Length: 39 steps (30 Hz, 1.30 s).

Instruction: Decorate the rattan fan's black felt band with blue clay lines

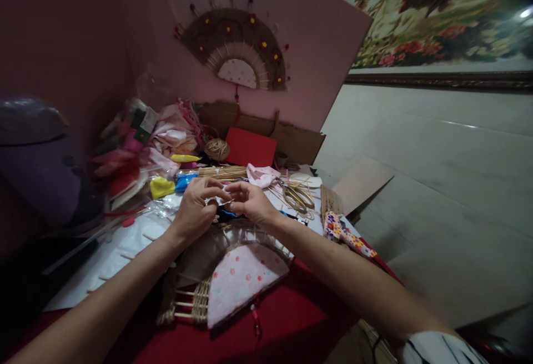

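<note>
My left hand [199, 204] and my right hand [250, 202] meet over the table, fingers curled and pinched on a small pale thing [225, 197] between them that I cannot make out. Just below them lies a half-woven fan [233, 275] with a pink dotted fabric centre, wooden ribs and straw braid, resting on a red cloth [300, 319]. A finished fan [238, 50] of the same kind hangs on the pink board behind.
Craft clutter fills the back: a ball of twine [217, 149], a red card [251, 147], a bundle of sticks [220, 172], yellow and blue clay [162, 187], pink fabric [175, 130], patterned fabric strip [347, 235]. A purple bin [37, 158] stands left. Tiled floor lies right.
</note>
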Tool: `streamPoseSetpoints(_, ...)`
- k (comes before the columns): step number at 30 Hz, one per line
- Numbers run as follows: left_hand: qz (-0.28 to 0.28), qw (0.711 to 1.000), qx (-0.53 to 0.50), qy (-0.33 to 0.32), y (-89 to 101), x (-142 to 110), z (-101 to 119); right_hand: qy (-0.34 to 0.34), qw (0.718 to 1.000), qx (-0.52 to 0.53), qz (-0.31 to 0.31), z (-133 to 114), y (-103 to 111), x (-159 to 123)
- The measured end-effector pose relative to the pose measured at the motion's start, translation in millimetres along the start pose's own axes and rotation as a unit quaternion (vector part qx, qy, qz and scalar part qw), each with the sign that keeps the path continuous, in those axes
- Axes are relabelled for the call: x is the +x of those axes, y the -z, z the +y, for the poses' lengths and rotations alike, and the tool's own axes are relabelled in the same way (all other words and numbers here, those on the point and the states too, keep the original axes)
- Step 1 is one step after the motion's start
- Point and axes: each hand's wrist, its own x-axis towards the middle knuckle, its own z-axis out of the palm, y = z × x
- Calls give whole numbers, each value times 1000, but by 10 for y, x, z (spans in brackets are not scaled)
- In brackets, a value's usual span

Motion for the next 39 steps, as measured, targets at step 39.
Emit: streamPoseSetpoints(39, -190, 945, 255, -75, -66, -46, -82, 164, 892, 123, 403, -47, 1026, -1834)
